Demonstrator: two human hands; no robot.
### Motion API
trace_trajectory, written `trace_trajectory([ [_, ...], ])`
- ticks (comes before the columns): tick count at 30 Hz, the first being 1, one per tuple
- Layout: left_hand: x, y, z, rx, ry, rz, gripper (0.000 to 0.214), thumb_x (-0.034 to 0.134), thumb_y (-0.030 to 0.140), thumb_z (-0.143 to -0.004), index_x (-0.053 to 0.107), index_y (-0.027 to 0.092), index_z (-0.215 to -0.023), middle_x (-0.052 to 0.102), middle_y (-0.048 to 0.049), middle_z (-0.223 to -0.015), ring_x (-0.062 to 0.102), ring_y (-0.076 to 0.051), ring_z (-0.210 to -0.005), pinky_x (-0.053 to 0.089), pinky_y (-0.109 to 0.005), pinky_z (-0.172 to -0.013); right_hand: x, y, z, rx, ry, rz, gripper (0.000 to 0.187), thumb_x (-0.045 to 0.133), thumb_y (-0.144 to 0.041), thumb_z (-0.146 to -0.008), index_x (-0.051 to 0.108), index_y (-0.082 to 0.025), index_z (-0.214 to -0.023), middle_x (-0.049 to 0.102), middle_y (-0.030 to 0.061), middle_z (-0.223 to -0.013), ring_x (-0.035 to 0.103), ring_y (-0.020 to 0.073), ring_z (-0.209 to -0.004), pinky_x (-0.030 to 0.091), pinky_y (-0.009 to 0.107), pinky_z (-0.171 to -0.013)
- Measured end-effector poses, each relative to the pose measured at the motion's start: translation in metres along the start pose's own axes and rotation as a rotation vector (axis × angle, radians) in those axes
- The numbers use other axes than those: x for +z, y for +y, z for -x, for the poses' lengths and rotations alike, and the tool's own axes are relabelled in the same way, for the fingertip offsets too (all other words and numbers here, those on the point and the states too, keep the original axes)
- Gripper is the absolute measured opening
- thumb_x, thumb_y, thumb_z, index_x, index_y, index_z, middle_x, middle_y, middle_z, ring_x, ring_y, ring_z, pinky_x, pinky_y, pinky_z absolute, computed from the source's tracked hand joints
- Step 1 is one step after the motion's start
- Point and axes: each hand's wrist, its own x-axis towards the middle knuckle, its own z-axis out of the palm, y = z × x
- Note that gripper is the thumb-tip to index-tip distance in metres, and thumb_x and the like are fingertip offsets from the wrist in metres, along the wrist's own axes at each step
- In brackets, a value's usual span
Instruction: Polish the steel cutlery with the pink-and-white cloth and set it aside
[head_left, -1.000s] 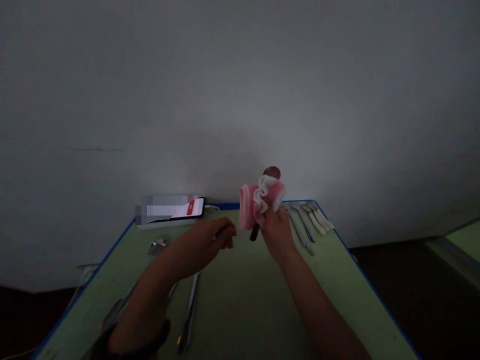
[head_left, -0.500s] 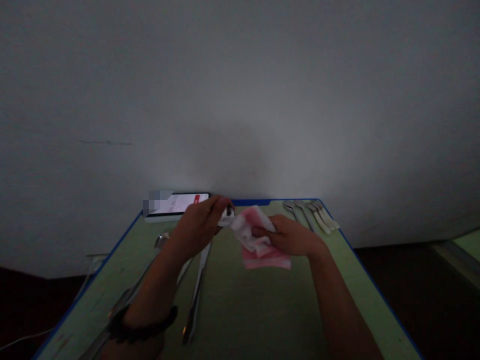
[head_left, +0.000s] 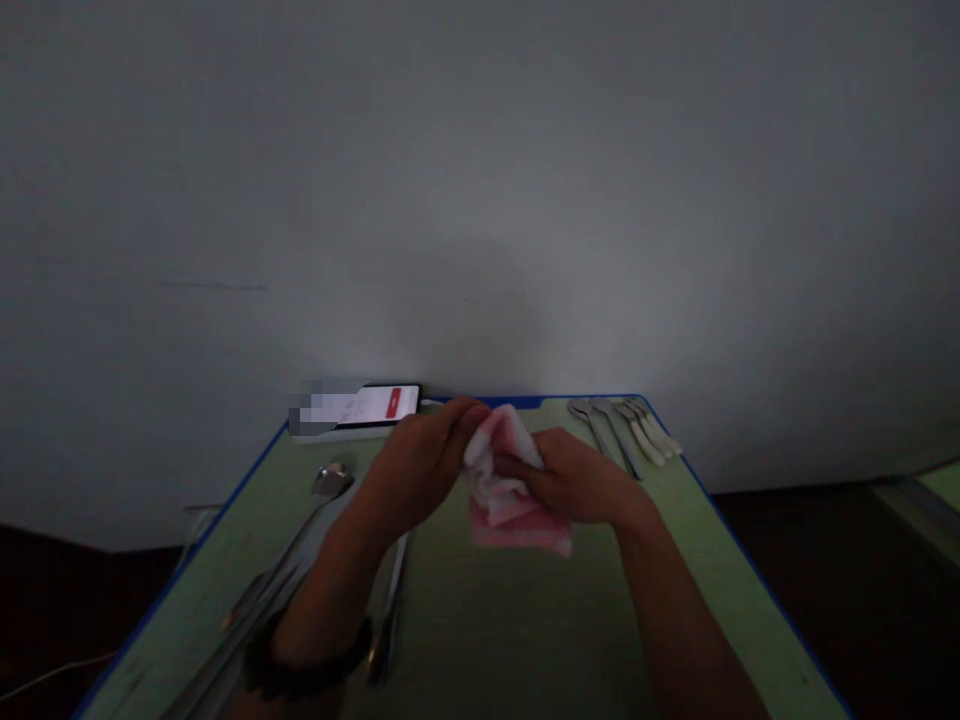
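Observation:
My left hand (head_left: 420,465), with a dark band on the wrist, is closed with its fingertips against a pink-and-white cloth (head_left: 517,525). The shiny metal utensil it holds is now hidden behind fingers and cloth. My right hand (head_left: 574,475) grips the same cloth, thumb pressed on top, and one corner hangs below. Both hands are together above the middle of the green table (head_left: 517,630). Under my left forearm lie a round-bowled metal spoon (head_left: 332,480) and other long utensils. A long utensil with a dark lower end (head_left: 388,610) lies beside them.
At the back right lie metal spoons (head_left: 606,430) and several white-handled pieces of cutlery (head_left: 649,437). A phone (head_left: 367,405) with its screen lit rests at the back left. Behind the blue-edged table stands a grey wall (head_left: 480,200).
My left hand has moved slightly right, up against the cloth, and the metal utensil's shiny end has gone out of sight. The cloth has shifted slightly left.

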Motion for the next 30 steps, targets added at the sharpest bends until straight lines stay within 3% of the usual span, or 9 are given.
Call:
trace_trajectory([
  [3,-0.013,-0.011,0.001,-0.076,0.081,-0.015,0.037,0.028,0.037,-0.092,0.059,0.019,-0.085,0.063,-0.0008,-0.071,0.059,-0.015,-0.064,0.042,-0.023,-0.059,-0.017,0.009,0.012,-0.004,-0.134,-0.002,0.035,0.041,-0.041,-0.086,0.063,-0.015,-0.076,0.062,0.0014,-0.068,0.049,0.0098,-0.058,0.033,0.021,-0.053],
  [6,-0.020,-0.016,0.002,-0.142,0.146,0.036,0.036,0.029,0.039,-0.091,0.059,0.019,-0.087,0.062,0.0000,-0.071,0.059,-0.015,-0.065,0.043,-0.022,-0.057,-0.031,0.016,0.022,0.069,-0.162,0.014,0.035,0.042,-0.042,-0.085,0.064,-0.015,-0.079,0.061,0.0006,-0.066,0.047,0.0091,-0.054,0.031,0.020,-0.050],
  [9,-0.015,-0.010,0.003,-0.153,0.170,0.078,0.035,0.030,0.037,-0.091,0.059,0.019,-0.085,0.062,0.0003,-0.070,0.058,-0.014,-0.062,0.043,-0.021,-0.055,-0.026,0.013,0.021,0.080,-0.139,0.043,0.036,0.043,-0.042,-0.085,0.063,-0.014,-0.075,0.060,0.0012,-0.063,0.046,0.0095,-0.053,0.030,0.021,-0.049],
  [15,-0.006,0.001,0.003,-0.078,0.114,0.059,0.032,0.031,0.032,-0.091,0.059,0.020,-0.082,0.063,0.0003,-0.069,0.058,-0.013,-0.061,0.040,-0.022,-0.056,-0.001,-0.003,0.004,-0.035,0.011,-0.030,0.036,0.041,-0.039,-0.086,0.061,-0.014,-0.068,0.056,-0.0001,-0.060,0.044,0.0093,-0.053,0.030,0.022,-0.049],
  [22,-0.019,-0.013,0.005,-0.167,0.245,0.046,0.030,0.034,0.032,-0.090,0.060,0.021,-0.082,0.062,0.0009,-0.069,0.058,-0.014,-0.064,0.042,-0.020,-0.056,-0.028,0.017,0.022,0.039,-0.183,-0.036,0.038,0.040,-0.042,-0.086,0.062,-0.014,-0.071,0.051,-0.0023,-0.054,0.039,0.0070,-0.048,0.027,0.020,-0.046],
  [25,-0.012,-0.006,0.003,-0.144,0.236,0.028,0.031,0.032,0.031,-0.090,0.060,0.020,-0.082,0.062,0.0006,-0.068,0.057,-0.013,-0.060,0.041,-0.021,-0.054,-0.016,0.011,0.015,-0.023,-0.143,-0.025,0.041,0.040,-0.044,-0.085,0.059,-0.013,-0.067,0.051,-0.0019,-0.055,0.040,0.0072,-0.049,0.027,0.020,-0.046],
  [27,-0.007,-0.002,0.002,-0.090,0.177,0.018,0.030,0.033,0.031,-0.090,0.060,0.020,-0.083,0.063,0.0000,-0.069,0.057,-0.013,-0.060,0.041,-0.022,-0.055,-0.003,0.003,0.006,-0.043,-0.041,-0.022,0.042,0.039,-0.044,-0.086,0.059,-0.013,-0.067,0.054,-0.0006,-0.057,0.043,0.0083,-0.051,0.029,0.021,-0.047],
  [30,-0.007,-0.008,0.001,-0.066,0.129,0.010,0.030,0.034,0.033,-0.089,0.060,0.020,-0.083,0.064,-0.0010,-0.074,0.058,-0.015,-0.064,0.042,-0.023,-0.059,0.004,-0.003,-0.001,-0.065,0.037,-0.029,0.041,0.038,-0.041,-0.087,0.061,-0.014,-0.068,0.058,0.0015,-0.060,0.046,0.0103,-0.053,0.030,0.023,-0.049],
])
